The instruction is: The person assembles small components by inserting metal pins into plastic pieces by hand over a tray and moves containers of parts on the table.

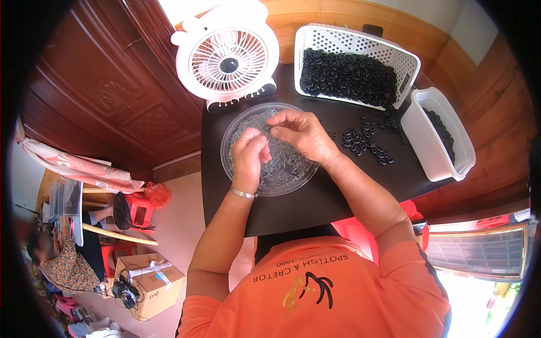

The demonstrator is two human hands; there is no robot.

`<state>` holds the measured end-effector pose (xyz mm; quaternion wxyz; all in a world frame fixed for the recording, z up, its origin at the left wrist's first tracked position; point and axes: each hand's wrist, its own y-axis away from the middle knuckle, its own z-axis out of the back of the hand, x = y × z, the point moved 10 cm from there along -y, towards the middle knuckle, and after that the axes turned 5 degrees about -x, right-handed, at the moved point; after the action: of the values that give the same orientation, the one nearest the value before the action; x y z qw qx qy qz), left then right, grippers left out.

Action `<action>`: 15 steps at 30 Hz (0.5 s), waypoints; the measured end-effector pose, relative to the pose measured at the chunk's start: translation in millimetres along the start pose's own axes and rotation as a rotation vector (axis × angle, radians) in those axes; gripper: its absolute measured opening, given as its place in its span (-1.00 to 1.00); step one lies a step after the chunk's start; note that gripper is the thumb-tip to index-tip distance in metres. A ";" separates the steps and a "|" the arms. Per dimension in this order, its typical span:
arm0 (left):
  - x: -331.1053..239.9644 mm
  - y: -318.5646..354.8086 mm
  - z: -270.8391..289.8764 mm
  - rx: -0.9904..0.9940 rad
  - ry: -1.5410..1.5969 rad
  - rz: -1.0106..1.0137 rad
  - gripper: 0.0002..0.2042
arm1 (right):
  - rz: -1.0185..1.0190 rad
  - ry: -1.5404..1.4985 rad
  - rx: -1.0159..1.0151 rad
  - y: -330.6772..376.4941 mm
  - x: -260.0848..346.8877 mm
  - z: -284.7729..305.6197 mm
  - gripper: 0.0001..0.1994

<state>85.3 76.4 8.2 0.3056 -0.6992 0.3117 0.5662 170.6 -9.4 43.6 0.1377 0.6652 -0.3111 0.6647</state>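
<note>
My left hand point(248, 158) is closed, fingers curled and thumb tip pressed in, above a round clear tray point(227, 169). Close to it, my right hand point(304, 136) pinches with thumb and forefinger, the fingertips of both hands nearly meeting. Whatever small piece they hold is too tiny to make out. Many small, thin, greyish see-through pieces point(287, 163) lie scattered in the tray under both hands. Right of my right hand, loose black oval parts with holes point(363, 139) are spread on the dark table point(282, 217).
A white perforated basket point(409, 62) of black parts lies tilted at the back. Beside it stands a white bin point(425, 143) with more. A pink-white fan point(228, 62) is at the back left. On the floor are a cardboard box point(158, 284) and red stool point(141, 208); another person point(70, 267) sits far left.
</note>
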 end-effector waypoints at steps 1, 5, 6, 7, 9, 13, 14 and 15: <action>0.8 0.0 0.2 -0.004 -0.003 0.005 -0.86 | -0.001 0.000 0.000 0.2 0.2 -0.2 -0.83; 0.3 2.2 0.4 -0.045 0.045 0.005 -0.85 | -0.008 0.063 -0.012 2.0 5.1 -1.1 -0.84; 0.6 2.5 0.8 -0.049 0.054 0.000 -0.85 | -0.015 0.084 -0.017 2.4 5.6 -1.4 -0.84; 0.4 2.6 0.5 -0.053 0.063 -0.006 -0.85 | -0.015 0.084 -0.017 2.4 4.5 -1.6 -0.84; 1.4 3.1 -0.2 -0.056 0.070 -0.006 -0.85 | -0.019 0.006 -0.028 2.4 1.5 -1.3 -0.85; 1.9 5.1 0.5 -0.080 0.095 0.004 -0.85 | -0.039 0.009 -0.041 4.1 0.6 -2.4 -0.85; 2.6 5.3 0.8 -0.081 0.095 0.005 -0.85 | -0.038 0.026 -0.041 4.7 1.5 -2.9 -0.84; 3.3 5.4 1.2 -0.081 0.101 0.001 -0.86 | -0.038 0.042 -0.040 5.1 1.9 -3.2 -0.84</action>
<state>81.0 73.7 4.3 0.2605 -0.7385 0.3039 0.5425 164.8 -11.9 44.6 0.1702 0.6541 -0.3088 0.6692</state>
